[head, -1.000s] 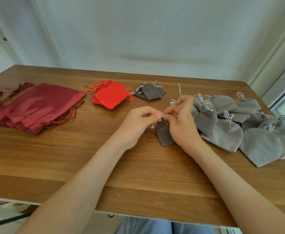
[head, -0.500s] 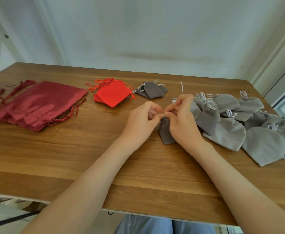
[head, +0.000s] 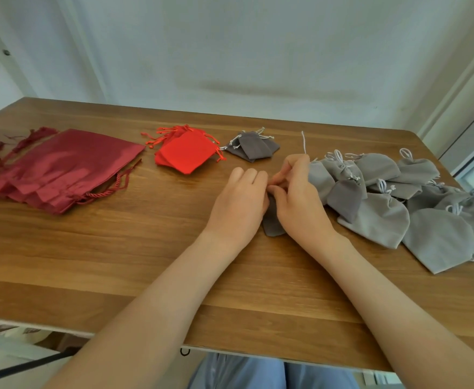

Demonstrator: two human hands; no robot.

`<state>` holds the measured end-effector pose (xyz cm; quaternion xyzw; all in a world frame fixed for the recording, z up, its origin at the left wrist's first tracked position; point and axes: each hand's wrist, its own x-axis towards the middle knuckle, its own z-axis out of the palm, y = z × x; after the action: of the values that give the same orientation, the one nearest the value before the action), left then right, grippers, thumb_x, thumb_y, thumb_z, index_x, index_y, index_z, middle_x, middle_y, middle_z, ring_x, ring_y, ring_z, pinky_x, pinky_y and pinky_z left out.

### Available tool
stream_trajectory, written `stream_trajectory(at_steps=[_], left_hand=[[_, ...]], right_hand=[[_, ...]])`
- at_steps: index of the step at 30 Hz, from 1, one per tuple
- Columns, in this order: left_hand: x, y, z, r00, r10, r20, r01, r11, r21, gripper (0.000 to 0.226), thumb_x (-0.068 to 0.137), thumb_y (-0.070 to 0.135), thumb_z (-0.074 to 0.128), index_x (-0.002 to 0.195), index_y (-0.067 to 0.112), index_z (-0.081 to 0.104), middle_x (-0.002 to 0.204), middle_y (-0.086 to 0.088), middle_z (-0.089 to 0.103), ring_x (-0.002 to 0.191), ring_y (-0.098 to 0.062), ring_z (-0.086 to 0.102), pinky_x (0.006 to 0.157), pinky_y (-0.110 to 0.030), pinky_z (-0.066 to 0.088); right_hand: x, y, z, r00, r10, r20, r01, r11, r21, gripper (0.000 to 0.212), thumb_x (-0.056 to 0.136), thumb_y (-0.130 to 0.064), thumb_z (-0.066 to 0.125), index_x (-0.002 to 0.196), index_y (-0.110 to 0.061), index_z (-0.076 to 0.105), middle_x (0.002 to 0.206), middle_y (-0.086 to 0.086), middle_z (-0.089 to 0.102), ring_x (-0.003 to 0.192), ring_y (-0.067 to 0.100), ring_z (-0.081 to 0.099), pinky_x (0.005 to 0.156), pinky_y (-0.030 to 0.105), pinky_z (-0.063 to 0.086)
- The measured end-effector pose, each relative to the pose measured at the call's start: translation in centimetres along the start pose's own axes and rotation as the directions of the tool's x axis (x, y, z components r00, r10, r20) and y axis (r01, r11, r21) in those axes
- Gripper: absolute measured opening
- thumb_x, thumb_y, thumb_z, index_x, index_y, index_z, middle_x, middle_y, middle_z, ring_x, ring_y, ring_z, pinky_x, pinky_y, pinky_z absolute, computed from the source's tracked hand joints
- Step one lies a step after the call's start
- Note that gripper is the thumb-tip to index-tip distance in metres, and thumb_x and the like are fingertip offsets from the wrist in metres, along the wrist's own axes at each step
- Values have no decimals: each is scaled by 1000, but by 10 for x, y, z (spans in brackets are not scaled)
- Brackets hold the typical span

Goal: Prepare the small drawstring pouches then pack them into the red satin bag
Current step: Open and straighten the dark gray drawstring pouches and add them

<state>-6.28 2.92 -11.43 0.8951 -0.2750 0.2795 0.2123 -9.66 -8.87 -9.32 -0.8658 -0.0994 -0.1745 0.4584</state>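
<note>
A small dark grey drawstring pouch (head: 272,221) lies on the wooden table (head: 118,248) between my hands. My left hand (head: 240,204) and my right hand (head: 300,197) both pinch its top, fingertips meeting over the mouth. A white cord (head: 304,141) rises from my right hand's fingers. The stack of dark red satin bags (head: 61,167) lies at the far left. A small pile of bright red pouches (head: 186,153) and a few dark grey pouches (head: 254,147) sit behind my hands.
Several larger light grey pouches (head: 398,200) with white cords spread over the table's right side, reaching close to the right edge. The front edge of the table runs just below my forearms. A wall stands behind the table.
My hands have lowered the pouch's top toward the table and my left hand's fingers have flattened over it. The camera has tilted slightly.
</note>
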Motion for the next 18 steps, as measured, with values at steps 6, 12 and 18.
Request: stream_trajectory(at_steps=[6,12,18], left_hand=[[1,-5,-4,987,119,-112,-113,992,55,4,85,5,54,84,6,57,78,-10,53,78,-22,39,67,-35,36],[0,-3,-12,986,139,-96,-141,990,-16,7,87,0,56,82,3,59,79,-11,56,75,-28,51,69,-37,40],[-1,-7,-9,979,196,-46,-197,980,-14,11,81,-7,61,86,3,62,82,-10,58,79,-25,49,71,-35,41]], right_hand=[[6,5,-4,995,96,-37,-92,991,94,27,98,-5,44,94,-24,63,92,-17,62,87,-12,54,76,2,38],[11,12,-15,936,297,190,-352,802,482,16,94,-8,53,96,-11,69,88,2,70,81,10,65,67,21,51],[11,12,-19,904,320,281,-427,679,597,15,93,-5,54,84,-7,65,76,2,70,72,11,66,64,23,54]])
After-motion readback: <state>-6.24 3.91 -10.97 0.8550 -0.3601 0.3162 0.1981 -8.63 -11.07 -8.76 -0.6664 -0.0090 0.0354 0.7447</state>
